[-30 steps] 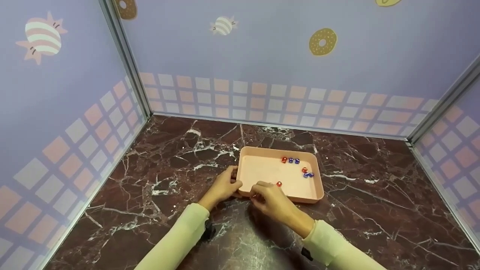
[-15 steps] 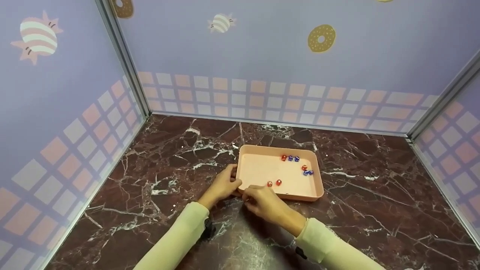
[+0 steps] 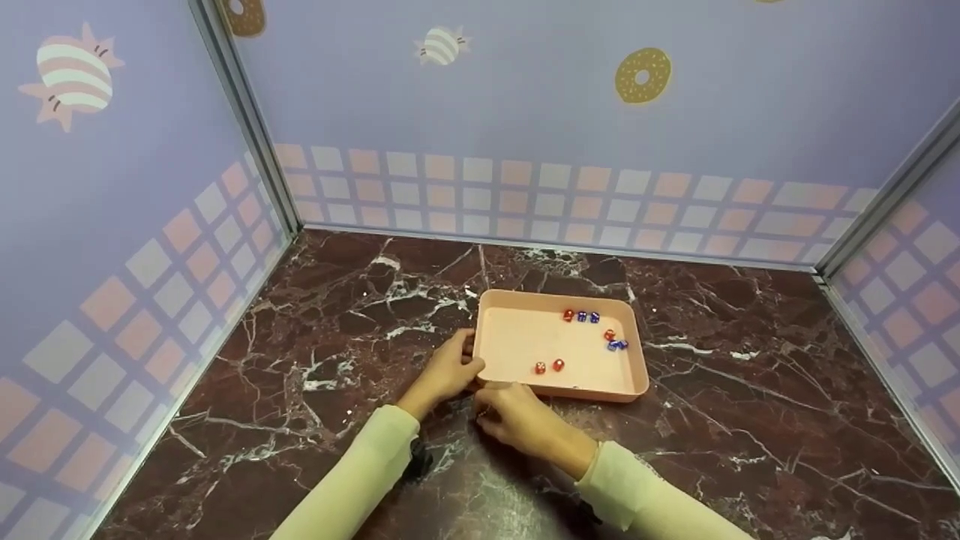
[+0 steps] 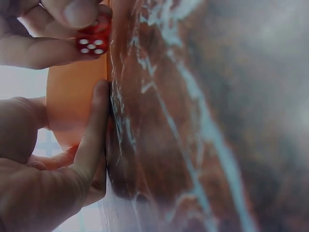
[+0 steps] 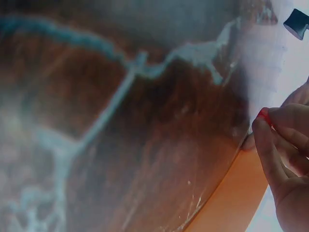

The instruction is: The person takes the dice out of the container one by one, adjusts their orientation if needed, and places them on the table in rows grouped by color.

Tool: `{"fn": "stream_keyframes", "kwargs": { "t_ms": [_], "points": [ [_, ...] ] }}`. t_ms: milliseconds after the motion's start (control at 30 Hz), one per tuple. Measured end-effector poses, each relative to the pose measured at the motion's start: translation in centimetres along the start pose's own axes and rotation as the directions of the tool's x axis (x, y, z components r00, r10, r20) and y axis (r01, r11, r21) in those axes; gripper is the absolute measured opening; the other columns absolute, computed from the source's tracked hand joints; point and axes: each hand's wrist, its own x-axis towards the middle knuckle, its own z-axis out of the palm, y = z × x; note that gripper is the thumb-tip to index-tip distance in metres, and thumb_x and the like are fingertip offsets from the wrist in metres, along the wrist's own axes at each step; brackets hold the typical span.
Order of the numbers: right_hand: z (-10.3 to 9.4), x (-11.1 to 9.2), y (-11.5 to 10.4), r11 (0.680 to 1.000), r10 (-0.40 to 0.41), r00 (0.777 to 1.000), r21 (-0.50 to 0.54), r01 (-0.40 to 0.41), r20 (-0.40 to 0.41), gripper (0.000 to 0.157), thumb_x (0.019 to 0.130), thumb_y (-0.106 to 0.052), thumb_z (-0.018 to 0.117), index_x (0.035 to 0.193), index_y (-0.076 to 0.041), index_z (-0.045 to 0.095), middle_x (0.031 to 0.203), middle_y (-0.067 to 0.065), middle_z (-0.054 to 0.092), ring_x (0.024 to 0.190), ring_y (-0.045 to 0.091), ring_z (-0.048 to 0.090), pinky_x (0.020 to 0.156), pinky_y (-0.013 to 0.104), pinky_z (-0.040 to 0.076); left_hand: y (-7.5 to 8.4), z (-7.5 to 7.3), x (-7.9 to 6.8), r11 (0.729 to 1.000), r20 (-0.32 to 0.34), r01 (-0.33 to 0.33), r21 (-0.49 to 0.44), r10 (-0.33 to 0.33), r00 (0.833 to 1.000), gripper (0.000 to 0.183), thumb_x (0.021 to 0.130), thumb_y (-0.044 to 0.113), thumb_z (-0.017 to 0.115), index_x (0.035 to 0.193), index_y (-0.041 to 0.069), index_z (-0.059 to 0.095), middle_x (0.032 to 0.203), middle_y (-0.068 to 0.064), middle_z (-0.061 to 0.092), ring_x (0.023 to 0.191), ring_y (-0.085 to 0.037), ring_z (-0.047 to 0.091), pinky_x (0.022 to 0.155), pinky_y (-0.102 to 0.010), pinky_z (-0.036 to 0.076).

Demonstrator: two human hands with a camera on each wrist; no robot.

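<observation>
A shallow pinkish-orange tray (image 3: 517, 301) lies on the marble-patterned table. My left hand (image 3: 450, 367) holds the tray by its near left corner, with some fingers hidden behind its wall. Just outside the near wall, my right hand (image 3: 517, 420) pinches a red die (image 4: 92, 46) between thumb and fingers; five white dots show on one face in the left wrist view. Inside the tray, two red dice (image 3: 558, 364) lie near the front. One red die (image 3: 568, 316) and two blue dice (image 3: 588, 316) line the back, while another red die (image 3: 609, 335) and two blue dice (image 3: 617, 345) sit at the right.
Dark red marble tabletop (image 3: 360, 300) with white veins surrounds the tray. A purple back wall (image 3: 525, 112) with printed sweets and checks stands behind it, and similar side panels (image 3: 135, 187) enclose the table.
My right hand has drawn left and toward me from over the tray's near edge, still pinching the die, and a red die in the tray is uncovered. My left hand has stayed put.
</observation>
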Motion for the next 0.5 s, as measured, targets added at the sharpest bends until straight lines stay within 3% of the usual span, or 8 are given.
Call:
{"fn": "stream_keyframes", "kwargs": {
  "t_ms": [267,500],
  "points": [
    [0.27,0.14,-0.12,0.999,-0.002,1.000,-0.040,0.003,0.031,0.011,0.086,0.000,0.080,0.095,-0.004,0.075,0.093,0.007,0.074,0.087,0.020,0.072,0.082,0.028,0.068,-0.13,-0.21,0.19,0.999,-0.017,-0.016,0.043,0.017,1.000,0.059,0.092,0.000,0.059,0.148,-0.010,0.046,0.125,-0.027,0.066,0.110,-0.037,0.071,0.085,-0.041,0.071],
    [-0.02,0.05,-0.11,0.999,0.002,0.999,-0.051,0.000,0.045,0.012,0.087,-0.006,0.082,0.095,-0.006,0.074,0.089,0.005,0.074,0.081,0.017,0.068,0.076,0.029,0.065,-0.07,-0.13,-0.01,1.000,-0.008,0.001,0.025,0.000,1.000,0.060,0.092,0.001,0.060,0.149,-0.009,0.045,0.125,-0.028,0.067,0.113,-0.039,0.071,0.086,-0.042,0.071]
  ]
}}
